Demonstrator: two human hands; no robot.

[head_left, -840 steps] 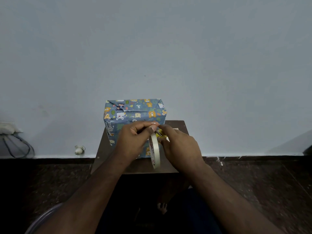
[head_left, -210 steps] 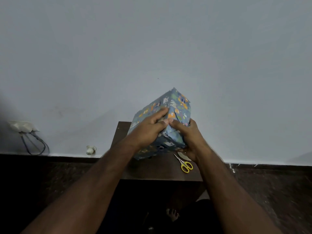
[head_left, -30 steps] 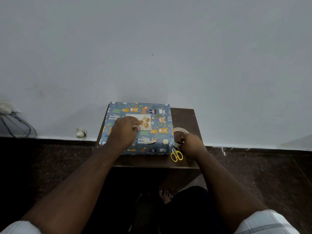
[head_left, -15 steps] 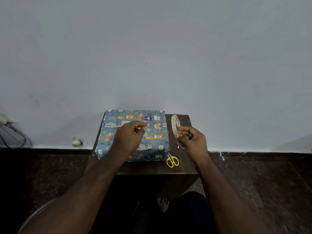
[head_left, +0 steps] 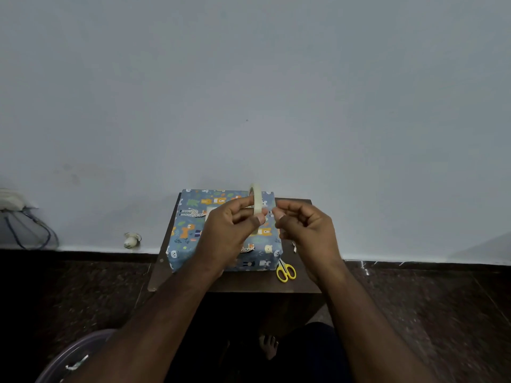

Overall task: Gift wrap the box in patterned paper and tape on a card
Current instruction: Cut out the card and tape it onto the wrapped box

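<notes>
The box [head_left: 188, 233], wrapped in blue paper with animal prints, lies flat on a small dark table [head_left: 301, 283]. A pale card [head_left: 210, 212] lies on top of the box, mostly hidden behind my left hand [head_left: 229, 236]. That hand holds a cream tape roll [head_left: 257, 197] upright above the box, between thumb and fingers. My right hand [head_left: 307, 230] is just right of the roll, with thumb and forefinger pinched at the tape's loose end.
Yellow-handled scissors [head_left: 286, 272] lie on the table by the box's near right corner. A wall rises right behind the table. A wall socket with cables [head_left: 11, 200] is at far left, and a small white object [head_left: 132, 240] sits at the wall's foot.
The tape roll has passed from my right hand to my left, which has lifted off the card. My right hand now pinches at the roll's edge over the box.
</notes>
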